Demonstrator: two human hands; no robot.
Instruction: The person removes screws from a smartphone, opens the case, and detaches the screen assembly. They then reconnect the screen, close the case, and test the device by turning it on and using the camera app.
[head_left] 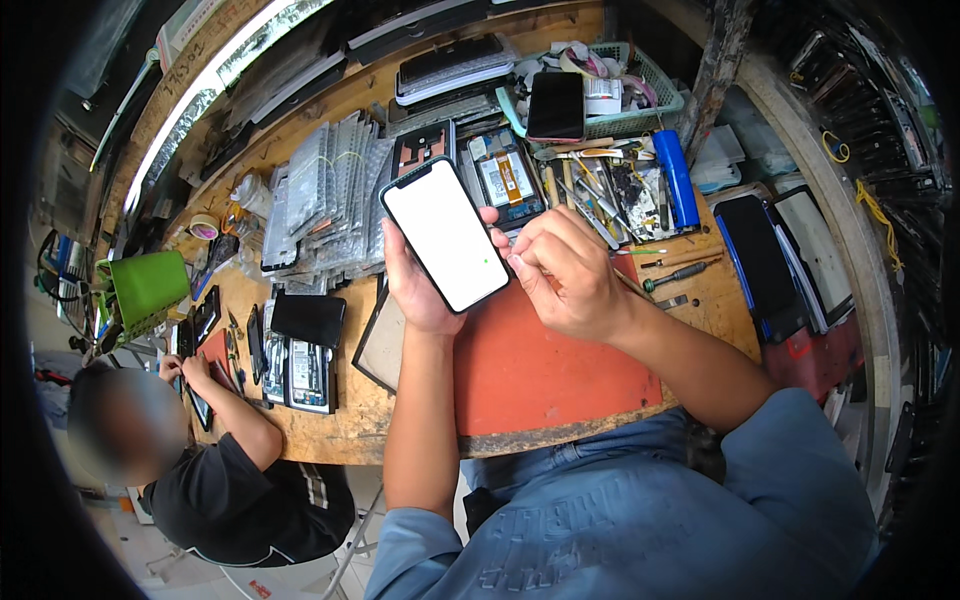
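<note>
My left hand [412, 285] is wrapped round a smartphone [448, 240] whose screen glows plain white, with a small green dot near the lower right. The phone is tilted, its face turned up toward me. Close to its right edge is my right hand [572, 275], thumb and fingers pinched together. Whatever sits in that pinch, if anything, is too small to make out. Below both hands lies an orange-red work mat [550, 370]. Just beyond the phone, an opened device [503, 172] shows its battery and an orange flex cable.
Bubble-wrapped panels [325, 190] are stacked behind my left hand. A green basket [655, 108], a tray of tools [610, 195] and a blue cylinder [677, 180] stand at the back right. A screwdriver [678, 276] lies at right. Another person [240, 490] works at left beside opened devices [305, 372].
</note>
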